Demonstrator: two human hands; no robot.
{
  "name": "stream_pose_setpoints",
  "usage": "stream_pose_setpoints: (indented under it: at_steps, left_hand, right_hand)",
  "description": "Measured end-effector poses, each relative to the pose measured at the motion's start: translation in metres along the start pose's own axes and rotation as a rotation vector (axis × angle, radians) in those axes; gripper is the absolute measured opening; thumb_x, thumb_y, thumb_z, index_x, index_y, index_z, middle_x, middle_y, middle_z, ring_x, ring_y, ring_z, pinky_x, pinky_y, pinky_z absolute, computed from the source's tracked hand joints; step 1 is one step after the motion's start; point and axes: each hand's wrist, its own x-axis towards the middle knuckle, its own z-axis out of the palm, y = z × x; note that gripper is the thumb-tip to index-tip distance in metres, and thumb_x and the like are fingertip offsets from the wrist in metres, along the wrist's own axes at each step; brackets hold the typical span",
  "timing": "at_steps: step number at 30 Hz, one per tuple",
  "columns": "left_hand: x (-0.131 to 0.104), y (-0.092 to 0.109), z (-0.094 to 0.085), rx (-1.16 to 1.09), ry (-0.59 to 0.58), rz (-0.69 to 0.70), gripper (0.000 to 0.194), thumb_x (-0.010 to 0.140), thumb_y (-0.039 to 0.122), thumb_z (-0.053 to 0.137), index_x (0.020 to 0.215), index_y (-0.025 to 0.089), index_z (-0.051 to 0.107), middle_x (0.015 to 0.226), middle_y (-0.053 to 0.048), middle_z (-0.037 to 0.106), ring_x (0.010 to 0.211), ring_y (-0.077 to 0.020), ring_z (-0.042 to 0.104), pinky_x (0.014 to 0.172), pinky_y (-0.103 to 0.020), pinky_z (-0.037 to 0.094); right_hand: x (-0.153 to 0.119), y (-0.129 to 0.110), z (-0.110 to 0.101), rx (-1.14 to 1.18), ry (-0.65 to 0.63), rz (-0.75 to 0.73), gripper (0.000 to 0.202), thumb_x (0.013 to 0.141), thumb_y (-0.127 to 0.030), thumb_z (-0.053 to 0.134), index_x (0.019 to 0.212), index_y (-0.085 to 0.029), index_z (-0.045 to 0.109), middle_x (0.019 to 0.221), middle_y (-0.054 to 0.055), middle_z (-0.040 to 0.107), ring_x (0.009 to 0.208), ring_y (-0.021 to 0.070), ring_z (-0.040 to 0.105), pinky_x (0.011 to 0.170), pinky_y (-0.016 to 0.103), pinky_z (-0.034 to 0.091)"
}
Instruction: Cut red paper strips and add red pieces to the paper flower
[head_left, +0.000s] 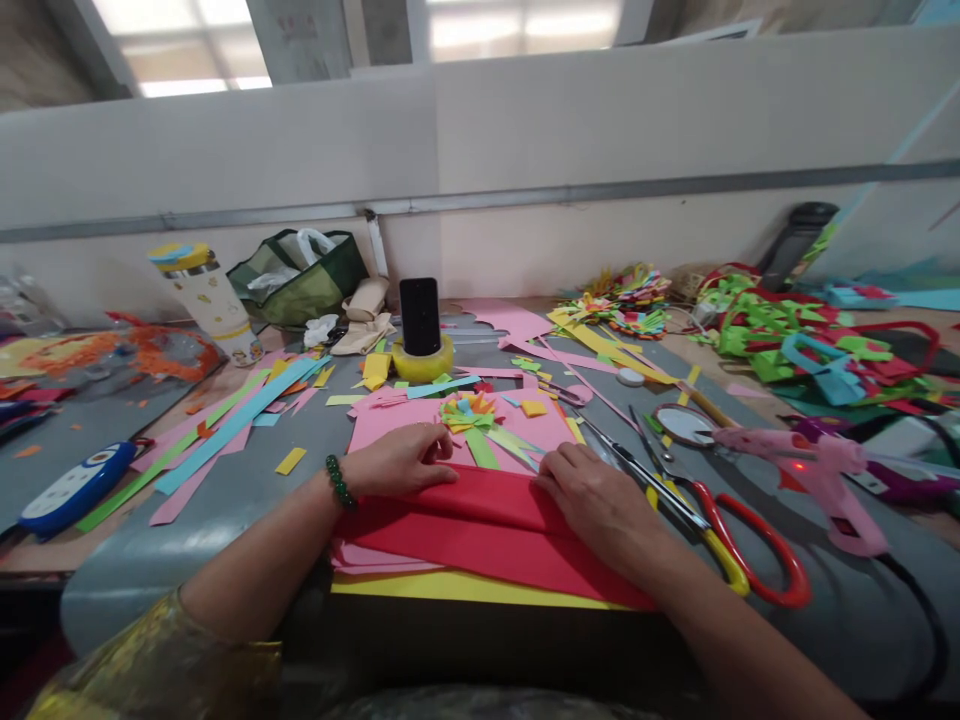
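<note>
A red sheet of paper (480, 545) with a folded strip along its far edge lies in front of me, over pink and yellow sheets (480, 588). My left hand (409, 460) has its fingers curled and its thumb on the left end of the fold. At the right end, my right hand (592, 495) grips the same fold, its fingers bent over the edge. Just beyond the fold sits a fringed multicoloured paper flower (471, 410) on pink paper (382, 425). Scissors with red handles (765, 550) and a yellow-handled pair (724, 560) lie right of my right hand.
A pink glue gun (817, 460) with a lit red light stands at the right, its cable trailing forward. A phone (420, 318) leans upright in a yellow tape roll (424, 362). Paper strips (240, 430) and a blue power strip (79, 490) lie left; a tumbler (206, 305) stands behind.
</note>
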Motion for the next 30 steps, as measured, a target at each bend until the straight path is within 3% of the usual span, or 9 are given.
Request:
stream_pose_setpoints:
  at_steps: [5, 8, 14, 18, 25, 30]
  left_hand:
    - [0.004, 0.004, -0.001, 0.028, -0.027, 0.009, 0.024, 0.081, 0.041, 0.060, 0.078, 0.017, 0.056, 0.077, -0.001, 0.057, 0.071, -0.0161, 0.050, 0.062, -0.025, 0.038]
    - [0.007, 0.009, -0.001, 0.050, -0.011, 0.007, 0.026, 0.079, 0.042, 0.063, 0.082, 0.017, 0.056, 0.082, -0.003, 0.058, 0.076, -0.0174, 0.051, 0.065, -0.026, 0.039]
    - [0.013, 0.014, 0.001, 0.081, -0.046, -0.003, 0.026, 0.080, 0.044, 0.060, 0.080, 0.018, 0.056, 0.073, 0.000, 0.058, 0.064, -0.0156, 0.049, 0.054, -0.025, 0.034]
    - [0.014, 0.019, 0.002, 0.129, -0.026, 0.016, 0.030, 0.079, 0.046, 0.062, 0.073, 0.018, 0.055, 0.076, -0.003, 0.057, 0.072, -0.0185, 0.051, 0.060, -0.027, 0.035]
    - [0.014, 0.026, 0.006, 0.125, -0.001, -0.047, 0.031, 0.080, 0.048, 0.059, 0.089, 0.018, 0.057, 0.081, -0.003, 0.061, 0.070, -0.0183, 0.053, 0.056, -0.026, 0.035]
    - [0.018, 0.026, 0.007, 0.121, -0.004, -0.014, 0.025, 0.080, 0.042, 0.060, 0.073, 0.018, 0.058, 0.075, -0.003, 0.060, 0.073, -0.0190, 0.053, 0.059, -0.027, 0.035]
  right_hand:
    - [0.000, -0.001, 0.000, -0.017, 0.006, -0.002, 0.013, 0.091, -0.021, 0.052, 0.085, -0.015, 0.061, 0.084, 0.008, 0.062, 0.081, 0.0222, 0.057, 0.069, 0.030, 0.041]
    - [0.000, -0.001, 0.000, -0.023, 0.013, 0.003, 0.013, 0.091, -0.021, 0.051, 0.085, -0.015, 0.061, 0.084, 0.008, 0.062, 0.081, 0.0219, 0.057, 0.068, 0.030, 0.041]
    - [-0.001, -0.001, 0.002, -0.032, 0.029, 0.004, 0.013, 0.091, -0.020, 0.051, 0.085, -0.015, 0.061, 0.084, 0.008, 0.062, 0.081, 0.0220, 0.057, 0.068, 0.030, 0.040]
    - [-0.002, -0.002, 0.001, -0.041, 0.033, -0.002, 0.012, 0.091, -0.020, 0.051, 0.085, -0.016, 0.060, 0.084, 0.008, 0.062, 0.082, 0.0223, 0.057, 0.068, 0.030, 0.040]
    - [-0.001, -0.003, 0.000, -0.047, 0.030, 0.000, 0.013, 0.091, -0.019, 0.050, 0.084, -0.016, 0.061, 0.083, 0.008, 0.062, 0.080, 0.0224, 0.057, 0.066, 0.030, 0.039]
    - [-0.001, -0.002, 0.002, -0.037, 0.032, 0.008, 0.011, 0.090, -0.020, 0.053, 0.084, -0.015, 0.061, 0.083, 0.008, 0.063, 0.081, 0.0228, 0.058, 0.066, 0.030, 0.041]
